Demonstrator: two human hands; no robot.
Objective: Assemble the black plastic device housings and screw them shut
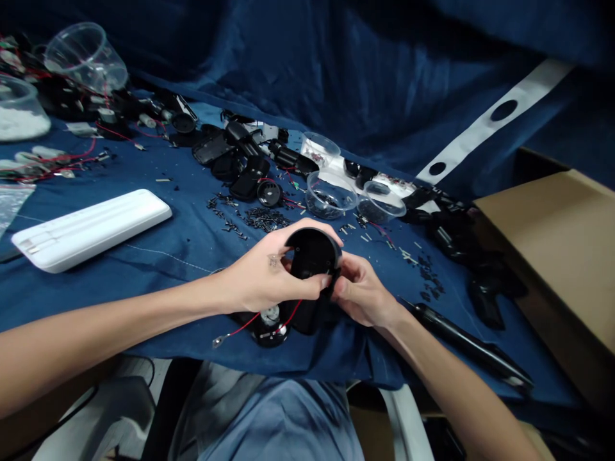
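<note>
A black plastic housing [314,251] with a round, hollow top is held between both hands over the front of the table. My left hand [269,269] wraps round its left side, thumb across the near rim. At its right side, the fingers and thumb of my right hand [362,291] are closed against the edge; whether they pinch a small part there is hidden. Just below the left hand a small motor [270,315] with red wires sits on a round black part [271,336]. One red wire ends in a metal terminal [218,341].
Small black screws [266,219] lie in a pile beyond the hands, near clear plastic cups [331,195]. A white power bank [93,227] rests at left, a black electric screwdriver [473,346] at right. Black housings [211,153] crowd the back; a cardboard box [552,237] stands at far right.
</note>
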